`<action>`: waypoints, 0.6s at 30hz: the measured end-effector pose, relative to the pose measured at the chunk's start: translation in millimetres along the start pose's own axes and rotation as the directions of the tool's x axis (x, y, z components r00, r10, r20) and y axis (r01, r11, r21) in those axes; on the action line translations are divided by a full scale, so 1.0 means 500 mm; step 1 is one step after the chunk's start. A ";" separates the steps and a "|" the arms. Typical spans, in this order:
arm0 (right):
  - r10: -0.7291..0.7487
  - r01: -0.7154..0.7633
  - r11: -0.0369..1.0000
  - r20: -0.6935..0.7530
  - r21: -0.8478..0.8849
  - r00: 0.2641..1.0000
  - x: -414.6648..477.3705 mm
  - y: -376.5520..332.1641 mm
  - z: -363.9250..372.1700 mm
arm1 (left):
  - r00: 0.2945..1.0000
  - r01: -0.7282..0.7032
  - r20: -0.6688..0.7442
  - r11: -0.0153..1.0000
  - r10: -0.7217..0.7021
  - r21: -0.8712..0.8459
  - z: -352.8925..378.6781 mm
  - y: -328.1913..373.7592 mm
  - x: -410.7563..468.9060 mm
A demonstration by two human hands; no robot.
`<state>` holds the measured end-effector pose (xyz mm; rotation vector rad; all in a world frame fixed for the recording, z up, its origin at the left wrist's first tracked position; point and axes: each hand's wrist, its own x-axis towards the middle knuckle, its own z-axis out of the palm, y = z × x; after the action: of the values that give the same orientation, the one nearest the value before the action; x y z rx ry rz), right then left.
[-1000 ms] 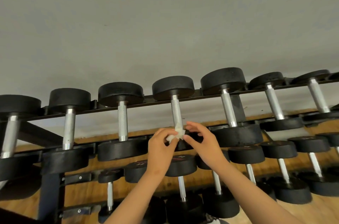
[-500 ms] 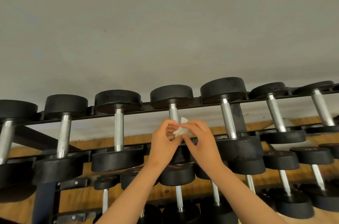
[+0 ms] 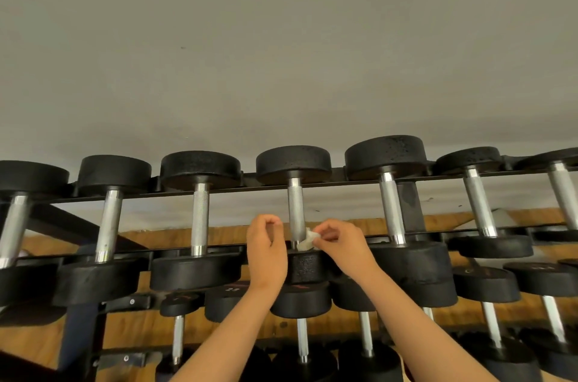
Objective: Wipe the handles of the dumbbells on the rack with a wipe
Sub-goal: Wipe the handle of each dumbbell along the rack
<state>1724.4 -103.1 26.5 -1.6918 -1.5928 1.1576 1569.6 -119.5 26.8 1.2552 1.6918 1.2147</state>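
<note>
A gym: rows of black dumbbells (image 3: 294, 212) fill a tiered rack (image 3: 219, 188) against a grey wall (image 3: 281, 53), over a wooden floor (image 3: 31, 341).

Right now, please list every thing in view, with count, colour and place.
top-row dumbbells: seven, black heads, silver handles, top rack tier
lower dumbbells: several, black, tiers below
rack: one, black, before the wall
wall: one, grey, behind
wooden floor: one, brown, under the rack
wipe: one, white, against the middle handle's lower end
left hand: one, fingers curled, left of that handle
right hand: one, pinching the wipe
</note>
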 end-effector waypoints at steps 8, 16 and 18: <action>0.080 -0.081 0.997 0.246 -0.007 0.966 0.054 0.015 -0.010 | 0.998 0.017 -0.059 0.993 -0.010 0.119 0.024 -0.039 -0.003; 0.082 -0.089 0.994 0.109 0.062 0.991 0.084 0.014 0.018 | 0.986 0.118 -0.120 0.992 -0.113 0.035 0.030 -0.040 -0.003; 0.090 -0.101 0.986 0.092 0.129 0.992 0.090 0.013 0.014 | 0.981 0.151 -0.124 0.988 -0.147 0.021 0.031 -0.041 -0.003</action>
<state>1718.9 -61.6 7.7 -1.6665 -1.4621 1.3700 1577.6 -118.5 2.2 1.0689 1.8642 1.2006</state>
